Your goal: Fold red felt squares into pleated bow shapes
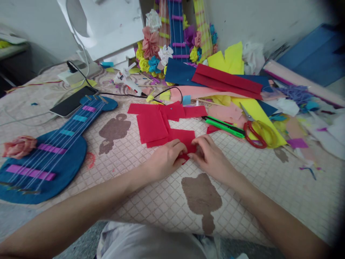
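Both hands meet near the middle of the table over a small piece of red paper [184, 157]. My left hand [170, 157] pinches its left side with thumb and curled fingers. On the other side my right hand [207, 153] pinches it between thumb and fingertips. Part of the piece is hidden by the fingers. Just beyond lie several cut red squares [151, 127], overlapping one another, with a red strip [141, 108] behind them. A green box cutter [226, 126] and red-handled scissors [254, 135] rest to the right of the squares.
A blue paper guitar [64, 144] with a pink flower lies at left, beside a black phone [72, 101]. A white glue gun [128, 82] and its cable sit behind. Coloured paper scraps [296, 124] cover the right side. Flower-decorated guitars [176, 32] stand at the back.
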{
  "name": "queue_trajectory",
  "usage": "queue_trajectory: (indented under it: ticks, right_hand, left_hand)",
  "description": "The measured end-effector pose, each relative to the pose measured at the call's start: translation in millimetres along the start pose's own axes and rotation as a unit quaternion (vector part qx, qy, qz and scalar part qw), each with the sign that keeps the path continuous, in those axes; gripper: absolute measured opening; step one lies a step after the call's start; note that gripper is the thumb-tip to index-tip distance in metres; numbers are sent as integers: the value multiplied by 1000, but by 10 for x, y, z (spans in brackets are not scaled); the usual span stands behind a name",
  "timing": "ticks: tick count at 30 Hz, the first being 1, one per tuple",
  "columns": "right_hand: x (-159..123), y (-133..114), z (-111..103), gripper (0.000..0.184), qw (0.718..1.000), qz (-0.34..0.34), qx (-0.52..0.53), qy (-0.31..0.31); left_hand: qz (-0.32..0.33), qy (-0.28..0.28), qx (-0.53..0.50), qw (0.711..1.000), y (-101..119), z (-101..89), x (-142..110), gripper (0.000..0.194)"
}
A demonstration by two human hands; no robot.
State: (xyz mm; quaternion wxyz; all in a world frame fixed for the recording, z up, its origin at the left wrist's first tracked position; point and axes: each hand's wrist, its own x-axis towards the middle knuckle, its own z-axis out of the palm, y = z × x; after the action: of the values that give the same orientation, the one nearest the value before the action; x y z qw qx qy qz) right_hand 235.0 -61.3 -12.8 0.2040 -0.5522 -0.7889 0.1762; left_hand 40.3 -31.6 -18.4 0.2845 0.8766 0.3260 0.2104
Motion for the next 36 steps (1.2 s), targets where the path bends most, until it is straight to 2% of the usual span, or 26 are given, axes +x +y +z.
queue_trajectory:
  ticks: [6,8,11,12,14,16,18,22,28,32,36]
  right_hand:
    - [33,130,-8,16,997,36,-29,57]
    - [27,141,-36,16,996,17,-9,89]
    - [6,67,-65,10,990,-50,31,127]
    - [0,28,-63,9,989,-76,51,120]
    - [-7,-45,-38,9,987,-112,95,60]
    - [-5,-88,8,13,987,-101,121,-4]
    - [2,-95,52,17,989,-61,130,-31]
    - [9,-88,83,19,992,-14,123,-36]
    - [10,-159,73,14,995,-31,93,-33]
    - [24,-184,101,12,997,-35,67,-31]
    - [37,-181,113,11,997,-41,46,-47]
  left_hand:
    - [-9,3,-4,1000,-14,34,-1,19]
    - [-11,3,-5,1000,-13,29,1,18]
    - [-21,4,-15,1000,-6,17,5,20]
    - [-23,4,-20,1000,-4,15,6,20]
    - [-23,4,-21,1000,-4,18,9,18]
    - [-22,9,-14,1000,-8,27,11,15]
    - [-20,21,-10,1000,-11,36,11,16]
    - [-13,28,-1,1000,-2,15,3,25]
    - [-40,23,33,998,-27,-125,-26,38]
    - [-53,35,-12,998,-78,-174,-29,22]
    - [-46,61,24,997,-90,-177,-33,18]
